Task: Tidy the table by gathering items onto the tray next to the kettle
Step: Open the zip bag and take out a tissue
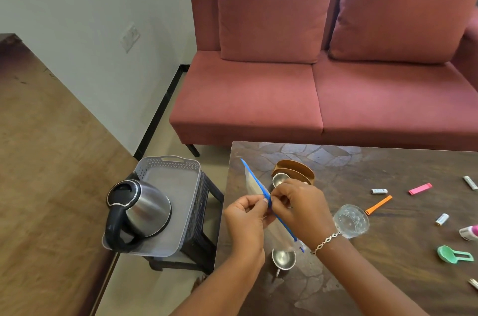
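Here, both hands are meeting at the left edge of the dark brown patterned table [362, 277], pinching a clear plastic zip pouch with a blue sealing strip [254, 182] between them: the left hand [245, 222] is closing thumb and fingers on the strip from the nine o'clock side, and the right hand [300, 208] (a silver chain bracelet [326, 242] is circling its wrist) is gripping the same strip from three o'clock. The pouch is standing tilted, its far corner pointing toward eleven o'clock above the table. At nine o'clock from the hands, off the table, a pale grey perforated plastic tray with handles [165, 173] is sitting on a dark woven stool [204, 201], and a stainless steel electric kettle with a black handle and lid [134, 212] is standing on the tray's near half. Just beyond the hands at twelve o'clock, a brown oval container [297, 169] is lying beside a small steel cup [279, 179]; another small steel cup [283, 258] is sitting at six o'clock. At three o'clock, a clear cut-glass bowl [351, 221] is resting near the right wrist, and farther right an orange clip [379, 205], a pink clip [420, 188], a few small white batteries [379, 191] and a green plastic scoop [452, 255] are lying scattered. A red fabric sofa [323, 82] is filling the background.
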Available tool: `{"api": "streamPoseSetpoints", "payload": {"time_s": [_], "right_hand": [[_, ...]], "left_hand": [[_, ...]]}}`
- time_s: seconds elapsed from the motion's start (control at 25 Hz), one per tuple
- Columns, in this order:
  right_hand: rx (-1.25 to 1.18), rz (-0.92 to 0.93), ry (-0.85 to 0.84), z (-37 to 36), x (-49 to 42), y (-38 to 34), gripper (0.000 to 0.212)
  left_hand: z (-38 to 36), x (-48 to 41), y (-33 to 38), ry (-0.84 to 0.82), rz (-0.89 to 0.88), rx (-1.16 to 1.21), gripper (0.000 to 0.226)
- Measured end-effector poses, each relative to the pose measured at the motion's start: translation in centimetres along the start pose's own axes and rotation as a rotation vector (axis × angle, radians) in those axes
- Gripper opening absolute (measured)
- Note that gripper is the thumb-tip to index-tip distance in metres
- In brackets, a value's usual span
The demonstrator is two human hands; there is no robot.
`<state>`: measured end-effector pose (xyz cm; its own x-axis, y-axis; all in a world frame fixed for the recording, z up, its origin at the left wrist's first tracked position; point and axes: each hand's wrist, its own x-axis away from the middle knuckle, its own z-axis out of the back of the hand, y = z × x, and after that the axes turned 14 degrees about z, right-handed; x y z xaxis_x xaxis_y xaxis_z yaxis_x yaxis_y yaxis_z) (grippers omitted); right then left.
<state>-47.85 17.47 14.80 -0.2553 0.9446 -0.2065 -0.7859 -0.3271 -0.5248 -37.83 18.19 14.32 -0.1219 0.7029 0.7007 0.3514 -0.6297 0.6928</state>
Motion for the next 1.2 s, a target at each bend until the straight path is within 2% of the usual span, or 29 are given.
{"api": "streamPoseSetpoints", "payload": {"time_s": [0.28,0.4,0.48,0.6,0.72,0.8,0.88,1.04,1.2], "right_hand": [[0.023,-0.120,0.174,1.3,-0.9,2.4,0.009],[0.076,-0.084,0.180,2.1,-1.6,3.2,0.009],[0.111,0.002,0.157,2.5,-1.9,3.0,0.008],[0.149,0.114,0.120,2.9,-2.2,2.6,0.009],[0.182,0.235,0.120,3.3,-2.0,2.4,0.007],[0.196,0.290,0.121,3.4,-1.9,2.3,0.003],[0.219,0.296,0.124,3.2,-1.8,2.2,0.003],[0.230,0.295,0.154,2.9,-1.6,2.4,0.003],[0.235,0.350,0.130,3.0,-1.6,2.7,0.005]], "left_hand": [[1.7,-0.7,0.3,0.064,0.022,0.013,0.015],[2.5,-0.5,0.2,0.062,0.007,-0.067,0.018],[2.8,-0.2,-0.1,0.098,-0.150,-0.244,0.015],[2.4,0.2,0.8,0.156,-0.657,-0.505,0.006],[1.2,-0.5,2.6,0.110,-0.965,-0.716,0.015],[0.4,-1.1,3.7,0.091,-1.047,-0.924,0.017],[0.1,-1.4,4.6,0.097,-1.050,-1.067,0.018],[0.6,-1.9,5.4,0.157,-1.251,-1.074,0.012],[1.3,-2.2,5.9,0.080,-1.229,-1.277,0.008]]}}
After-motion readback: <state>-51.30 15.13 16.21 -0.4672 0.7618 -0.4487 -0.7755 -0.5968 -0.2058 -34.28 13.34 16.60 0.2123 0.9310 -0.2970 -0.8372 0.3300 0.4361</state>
